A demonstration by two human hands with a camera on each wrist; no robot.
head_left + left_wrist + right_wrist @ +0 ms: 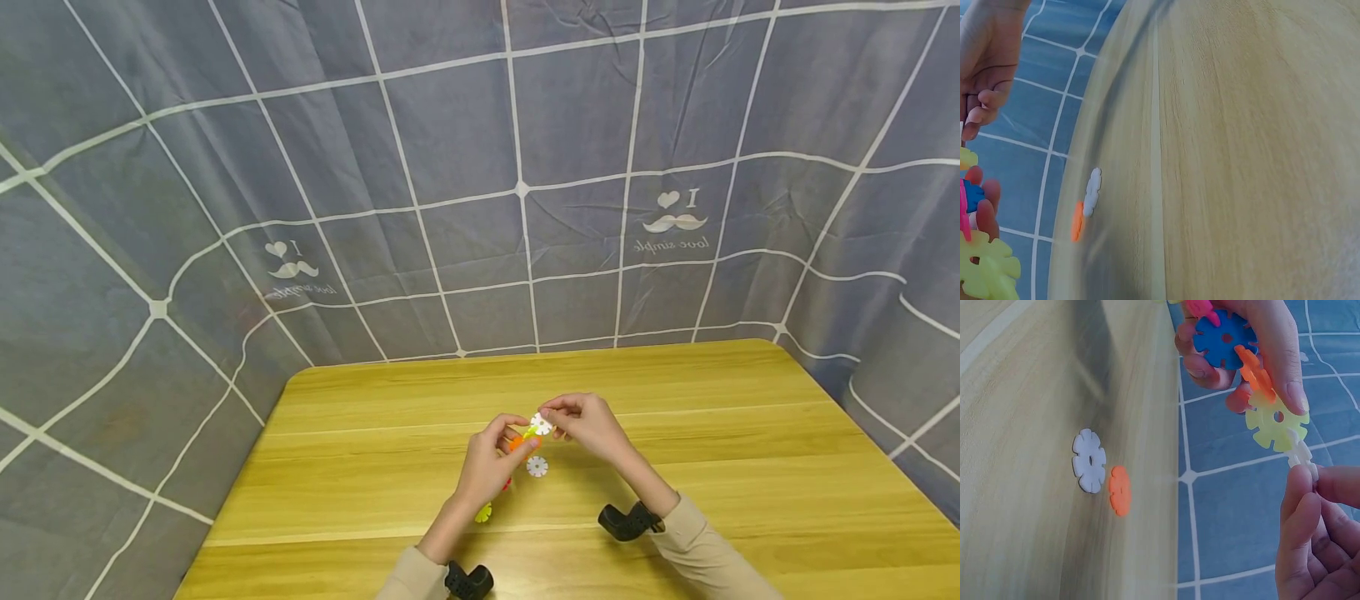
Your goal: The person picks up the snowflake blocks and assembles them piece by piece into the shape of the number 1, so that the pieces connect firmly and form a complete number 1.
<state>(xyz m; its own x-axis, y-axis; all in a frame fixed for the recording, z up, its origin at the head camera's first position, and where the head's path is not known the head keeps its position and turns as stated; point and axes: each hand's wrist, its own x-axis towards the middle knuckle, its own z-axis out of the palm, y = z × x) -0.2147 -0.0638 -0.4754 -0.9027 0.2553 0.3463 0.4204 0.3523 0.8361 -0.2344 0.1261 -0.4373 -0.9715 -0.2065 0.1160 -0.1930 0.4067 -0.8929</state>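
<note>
A chain of slotted plastic discs is in my left hand point(483, 471), which grips it near its upper end. In the right wrist view the chain shows a pink disc point(1200, 307), a blue disc point(1225, 339), an orange disc point(1256, 374) and a pale yellow disc point(1266, 422). My right hand point(592, 427) pinches a white disc point(1300, 453) between thumb and fingertip, right at the pale yellow disc's edge. Another yellow disc point(988, 265) hangs at the chain's other end, below the left hand. Left fingers partly hide the blue disc in the left wrist view.
On the wooden table point(360, 467) below the hands lie a loose white disc point(1089, 461) and a loose orange disc point(1120, 490), side by side. A grey curtain point(465, 167) with white lines hangs behind the table and along its sides.
</note>
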